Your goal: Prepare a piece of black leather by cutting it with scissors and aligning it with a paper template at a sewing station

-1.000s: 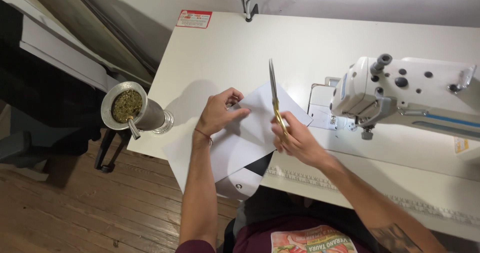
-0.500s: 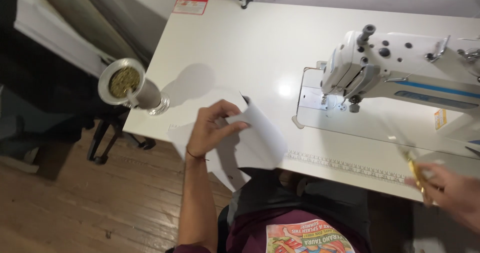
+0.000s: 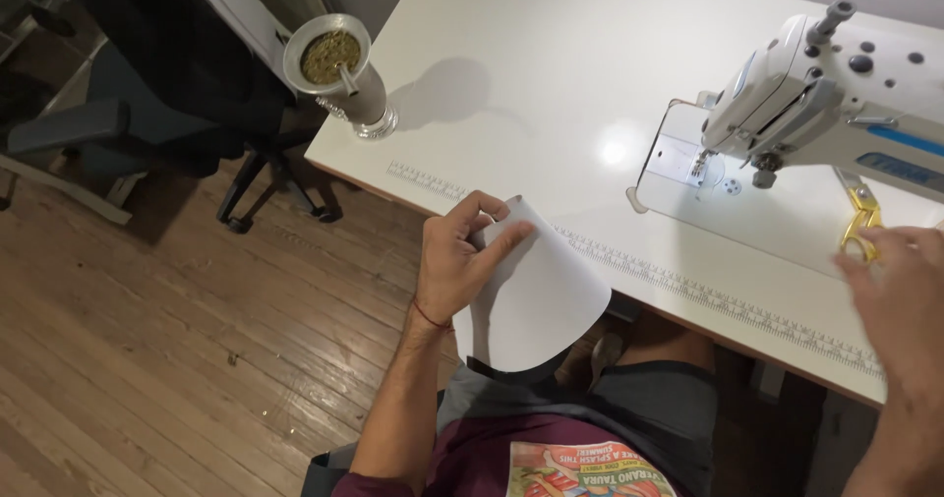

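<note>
While the left hand (image 3: pixel 457 261) pinches the white paper sheet (image 3: pixel 536 295) off the surface (image 3: pixel 551 94) edge, the loosely open right hand (image 3: pixel 900 286) rests on gold scissors (image 3: pixel 857 224), parked beside the sewing machine (image 3: pixel 826 84)

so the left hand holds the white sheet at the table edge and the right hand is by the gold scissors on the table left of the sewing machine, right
Not quite. The head view shows the gold scissors lying to the right of the sewing machine head, under its arm, not left of it. The rest stands: the left hand holds the white sheet at the table edge, and the right hand is by the scissors.
</note>
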